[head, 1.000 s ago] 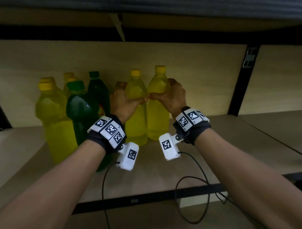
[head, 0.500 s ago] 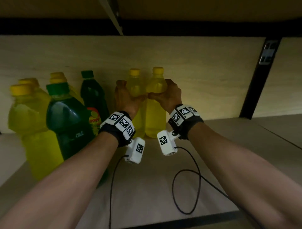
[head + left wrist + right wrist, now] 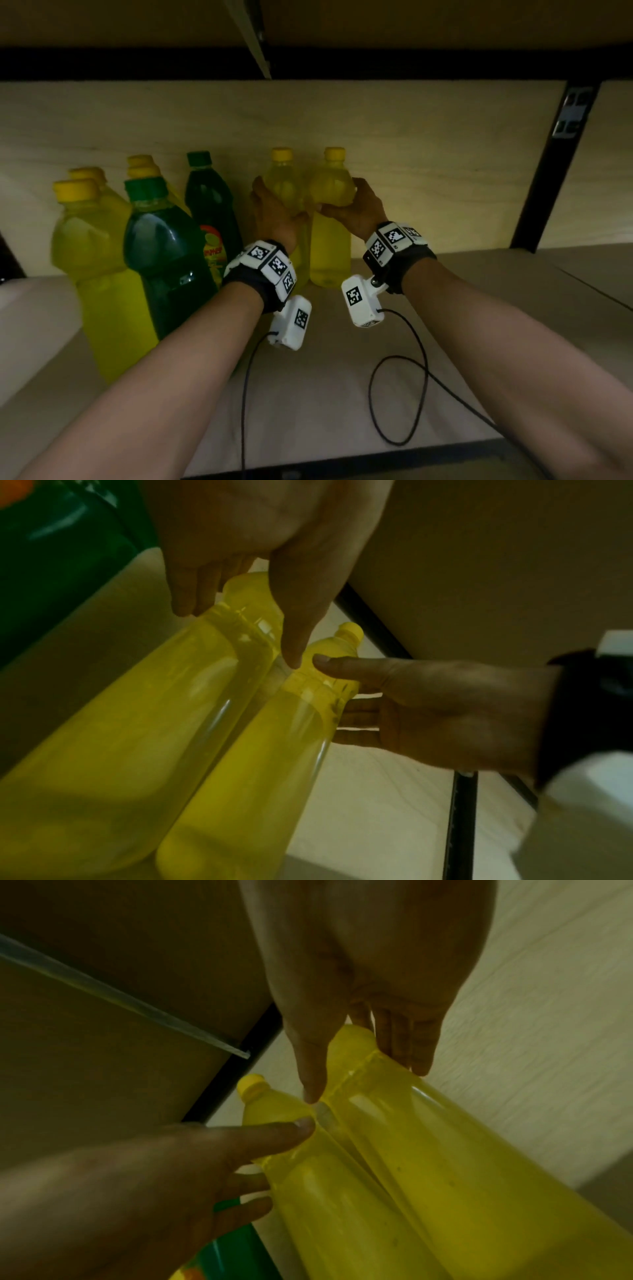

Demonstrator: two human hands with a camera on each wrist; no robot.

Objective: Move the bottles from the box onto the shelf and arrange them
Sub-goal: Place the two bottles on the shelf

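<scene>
Yellow clear-plastic bottles (image 3: 329,236) upright, far shelf (image 3: 342,394) | left hand (image 3: 274,216), right hand (image 3: 356,209) each wrap one shoulder | full, probably heavy, slick; grip shoulders.

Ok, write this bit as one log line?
left hand: holds left yellow bottle | right hand: holds right yellow bottle | both upright on shelf

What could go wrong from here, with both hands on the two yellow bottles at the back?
1. The left hand and right hand hold the two yellow bottles high up near the shoulders, so a push could tip them.
2. The left forearm passes close beside the front green bottle; pulling back could knock it.
3. The wrist cables trail loose over the shelf and might snag.
</scene>
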